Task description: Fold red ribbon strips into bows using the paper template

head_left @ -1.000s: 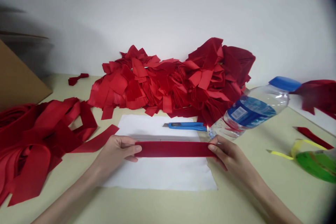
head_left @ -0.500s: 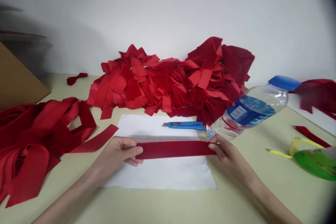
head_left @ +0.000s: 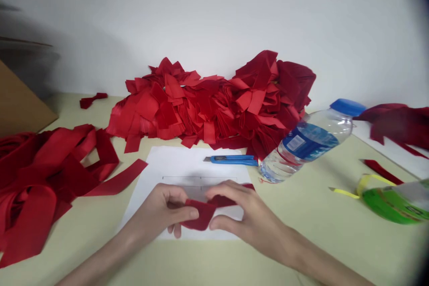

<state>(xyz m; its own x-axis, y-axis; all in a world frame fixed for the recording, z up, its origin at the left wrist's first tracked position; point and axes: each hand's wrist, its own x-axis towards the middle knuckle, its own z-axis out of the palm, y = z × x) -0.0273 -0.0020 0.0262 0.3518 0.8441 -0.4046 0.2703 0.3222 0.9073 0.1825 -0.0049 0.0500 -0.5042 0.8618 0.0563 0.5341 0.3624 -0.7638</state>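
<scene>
Over the white sheet of paper [head_left: 140,192], my left hand [head_left: 167,210] pinches a dark red ribbon strip [head_left: 203,214] between thumb and fingers. The strip is bent, and part of it runs behind my right hand [head_left: 244,210]. That hand's thumb and fingers are apart at the bend, close to or touching the ribbon; contact is hard to make out. Thin printed lines show on the paper just beyond my hands. At the paper's far side lies a blue box cutter [head_left: 233,160] with its blade out to the left.
Long red ribbon [head_left: 60,161] lies heaped at left. A big pile of cut red pieces [head_left: 208,103] sits against the wall. A tilted water bottle [head_left: 308,138] and a green-labelled bottle [head_left: 392,203] are at right, a cardboard box [head_left: 20,103] at far left.
The ribbon strip was stretched flat between both hands; now it is bent. My right hand has come left toward my left hand and its fingers have parted. The view has shifted slightly.
</scene>
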